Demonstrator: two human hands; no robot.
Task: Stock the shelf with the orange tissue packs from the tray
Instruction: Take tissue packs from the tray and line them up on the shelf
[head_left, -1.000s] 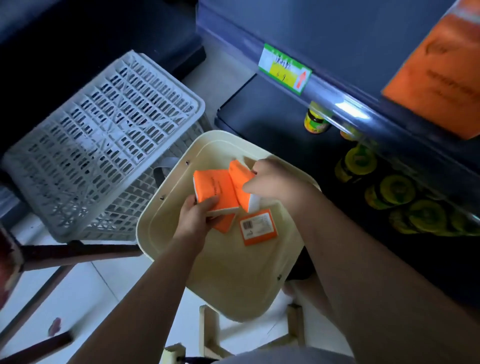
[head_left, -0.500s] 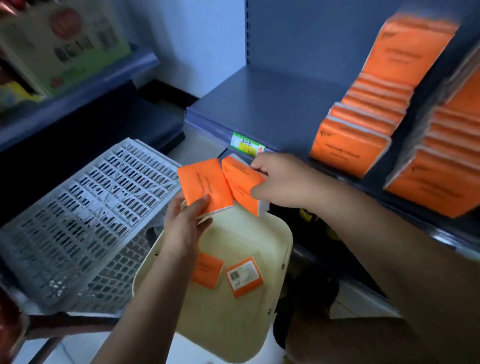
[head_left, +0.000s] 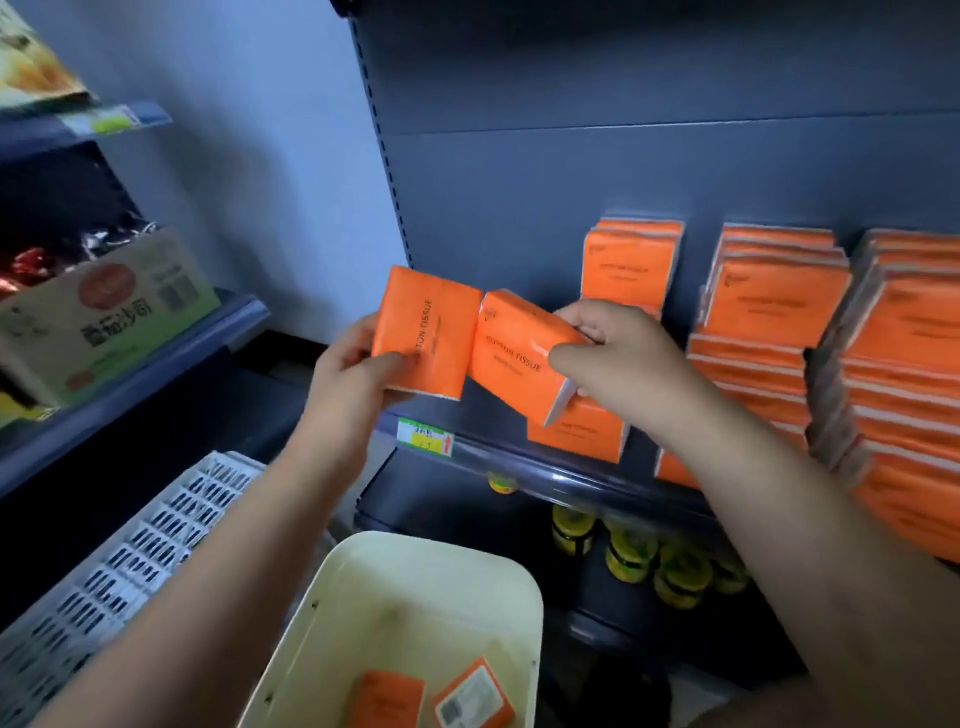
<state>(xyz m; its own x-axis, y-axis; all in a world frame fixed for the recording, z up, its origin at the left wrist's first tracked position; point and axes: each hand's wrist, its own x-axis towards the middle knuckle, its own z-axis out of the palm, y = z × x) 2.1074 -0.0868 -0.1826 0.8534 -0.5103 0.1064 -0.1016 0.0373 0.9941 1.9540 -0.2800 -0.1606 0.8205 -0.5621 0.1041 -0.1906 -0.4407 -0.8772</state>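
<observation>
My left hand (head_left: 358, 371) grips one orange tissue pack (head_left: 431, 322) held upright in front of the dark shelf (head_left: 566, 475). My right hand (head_left: 618, 358) grips a second orange pack (head_left: 511, 356), tilted, right beside the first and just left of the stocked rows. Rows of orange tissue packs (head_left: 774, 306) stand on the shelf to the right. Below, the cream tray (head_left: 415, 587) holds two more packs: one face up (head_left: 387, 699), one label side up (head_left: 475, 696).
A white slatted crate (head_left: 119, 561) lies at the lower left. Yellow-lidded jars (head_left: 631, 558) fill the shelf below. A price tag (head_left: 426, 436) sits on the shelf edge. A cardboard box (head_left: 104, 312) stands on the left shelving. The shelf's left part is bare.
Both hands have lifted their packs up from the tray to shelf height. The view has tilted up, bringing the stocked rows into sight.
</observation>
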